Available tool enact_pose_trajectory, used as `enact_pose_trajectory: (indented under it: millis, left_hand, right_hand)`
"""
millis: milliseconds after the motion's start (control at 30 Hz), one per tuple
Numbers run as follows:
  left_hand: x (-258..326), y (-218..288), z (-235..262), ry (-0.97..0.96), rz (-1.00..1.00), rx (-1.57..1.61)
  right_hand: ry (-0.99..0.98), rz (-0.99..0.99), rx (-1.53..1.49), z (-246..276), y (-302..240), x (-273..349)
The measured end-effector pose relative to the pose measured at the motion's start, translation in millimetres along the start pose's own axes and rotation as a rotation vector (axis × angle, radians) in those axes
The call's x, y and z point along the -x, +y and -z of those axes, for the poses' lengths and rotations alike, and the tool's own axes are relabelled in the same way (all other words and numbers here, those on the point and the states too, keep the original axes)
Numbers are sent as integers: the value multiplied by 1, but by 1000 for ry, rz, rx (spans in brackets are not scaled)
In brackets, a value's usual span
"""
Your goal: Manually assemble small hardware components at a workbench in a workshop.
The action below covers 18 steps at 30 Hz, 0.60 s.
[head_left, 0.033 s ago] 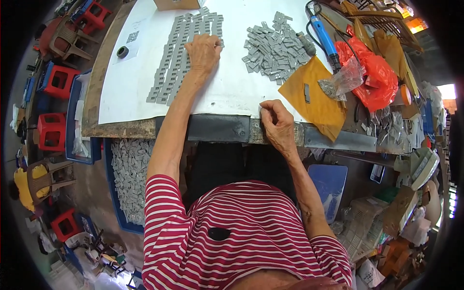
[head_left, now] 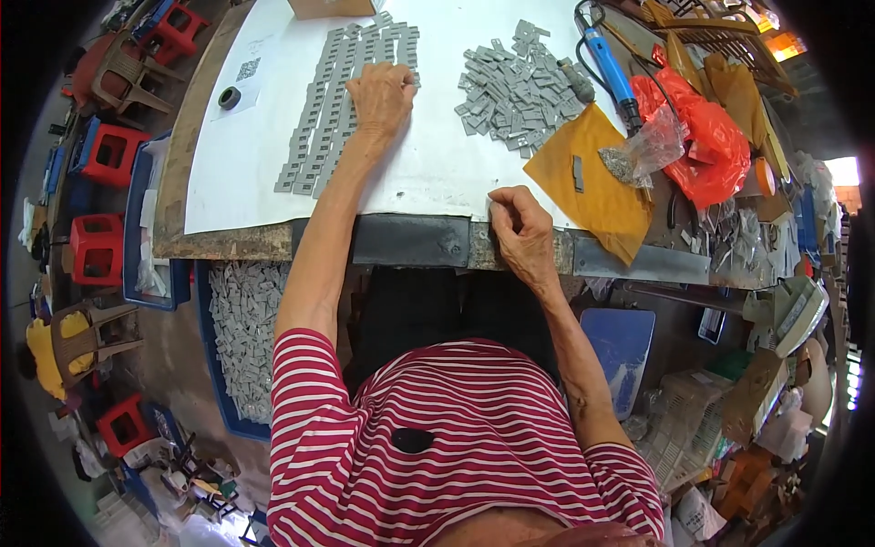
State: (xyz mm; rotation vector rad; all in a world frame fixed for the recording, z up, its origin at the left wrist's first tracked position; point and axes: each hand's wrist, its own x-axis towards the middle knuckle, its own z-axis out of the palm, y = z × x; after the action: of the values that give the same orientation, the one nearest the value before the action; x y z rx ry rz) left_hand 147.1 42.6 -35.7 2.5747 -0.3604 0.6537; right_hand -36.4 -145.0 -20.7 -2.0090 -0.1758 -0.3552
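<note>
Next to nothing has just changed: the left hand (head_left: 381, 98), toward 11 o'clock, sits as a moment before over the right side of the rows (head_left: 334, 96) of grey parts, so their layout looks unaltered. Its fingers are bent; whether they pinch a part is hidden. The right hand (head_left: 524, 232), at 2 o'clock, rests at the edge of the worktop (head_left: 173, 187), fingers curled inward; I cannot tell if they pinch anything. A loose pile (head_left: 515, 96) lies at 1 o'clock. Lower down, at 8 o'clock, a blue bin (head_left: 212, 356) is filled with similar parts (head_left: 241, 337); a blue tub (head_left: 180, 283), at 9 o'clock, holds clear plastic (head_left: 149, 273).
</note>
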Motion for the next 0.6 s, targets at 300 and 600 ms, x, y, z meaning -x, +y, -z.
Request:
enact_pose_trajectory:
  millis: [300, 600]
  left_hand:
    - [14, 22, -5, 69, -175, 170]
    - [19, 54, -13, -170, 47, 136]
  right_hand:
    - [-1, -25, -6, 2, 0, 1]
    - [-7, 14, 15, 3, 0, 3]
